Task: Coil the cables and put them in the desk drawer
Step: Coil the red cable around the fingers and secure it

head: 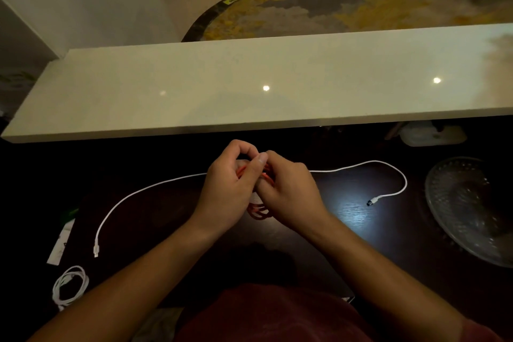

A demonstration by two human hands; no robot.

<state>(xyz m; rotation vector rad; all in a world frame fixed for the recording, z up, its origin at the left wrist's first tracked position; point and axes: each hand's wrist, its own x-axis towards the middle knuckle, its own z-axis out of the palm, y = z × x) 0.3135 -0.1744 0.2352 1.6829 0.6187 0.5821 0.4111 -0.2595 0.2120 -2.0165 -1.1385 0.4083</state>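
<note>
An orange cable [258, 212] is bundled in loops between both hands over the dark desk [155, 211]. My left hand [230, 186] grips the bundle, thumb and fingers curled round it. My right hand [288, 191] pinches the same bundle from the right, and most of the coil is hidden behind the hands. A long white cable [130, 194] lies stretched out across the desk behind the hands, one plug near the left, the other plug [373, 201] at the right. A small coiled white cable [70, 286] lies at the desk's lower left.
A pale stone counter [249, 83] runs across above the desk's far edge. A clear glass dish [472, 211] stands at the right. A white paper strip [61, 241] lies at the left. A white container [430, 134] sits under the counter at the right. No drawer is in view.
</note>
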